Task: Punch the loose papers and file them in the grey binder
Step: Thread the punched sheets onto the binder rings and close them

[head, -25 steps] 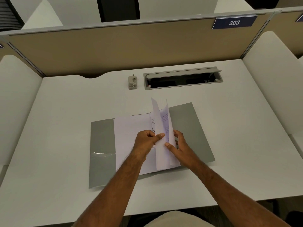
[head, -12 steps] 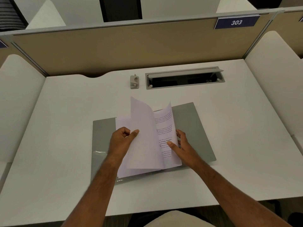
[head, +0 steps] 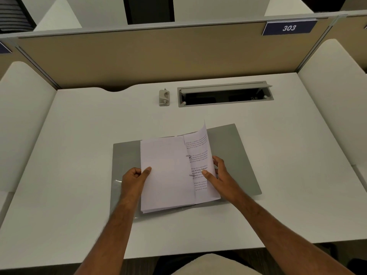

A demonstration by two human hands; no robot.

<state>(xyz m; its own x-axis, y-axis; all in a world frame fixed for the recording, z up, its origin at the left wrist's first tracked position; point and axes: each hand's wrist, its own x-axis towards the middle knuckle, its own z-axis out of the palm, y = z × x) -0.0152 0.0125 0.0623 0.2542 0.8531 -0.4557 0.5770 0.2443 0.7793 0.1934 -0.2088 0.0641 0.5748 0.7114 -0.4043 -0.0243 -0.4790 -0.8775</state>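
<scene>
From the head view, the left hand had swung a page over the rings and pinched its left edge flat. The right hand pinched the printed sheets beside them, inside the open grey binder; filing looked nearly done.

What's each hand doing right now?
Left hand: pinches the turned pages.
Right hand: grips the printed sheets.
</scene>
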